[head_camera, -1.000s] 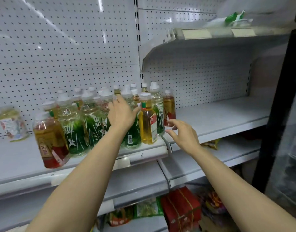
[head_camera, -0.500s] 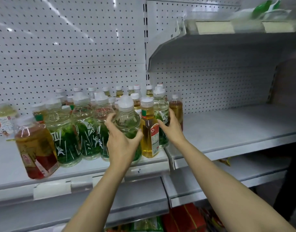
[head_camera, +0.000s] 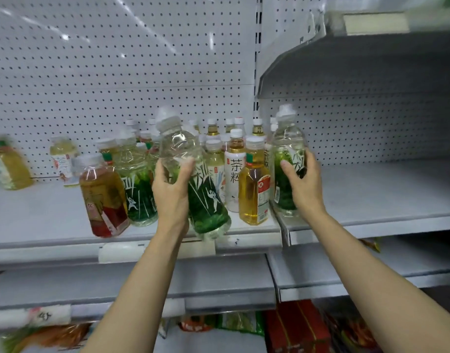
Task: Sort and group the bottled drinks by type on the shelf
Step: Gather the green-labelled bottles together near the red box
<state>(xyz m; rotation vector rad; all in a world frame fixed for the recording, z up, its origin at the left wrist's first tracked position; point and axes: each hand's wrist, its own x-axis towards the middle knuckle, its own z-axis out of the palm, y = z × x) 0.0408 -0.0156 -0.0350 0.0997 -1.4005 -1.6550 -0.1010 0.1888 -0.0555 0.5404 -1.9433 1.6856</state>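
Now the left hand [head_camera: 171, 197] grips a green-labelled bottle [head_camera: 193, 179] of clear drink, cap tilted left, above the shelf [head_camera: 53, 220] edge; the right hand [head_camera: 301, 184] grips another [head_camera: 287, 164], upright beside the yellow bottle [head_camera: 254, 184].

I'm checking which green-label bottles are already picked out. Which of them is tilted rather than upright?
The green-label bottle in the left hand: it leans, cap to the left, base at the shelf's front edge. The one in the right hand, and the shelf one, stand upright.
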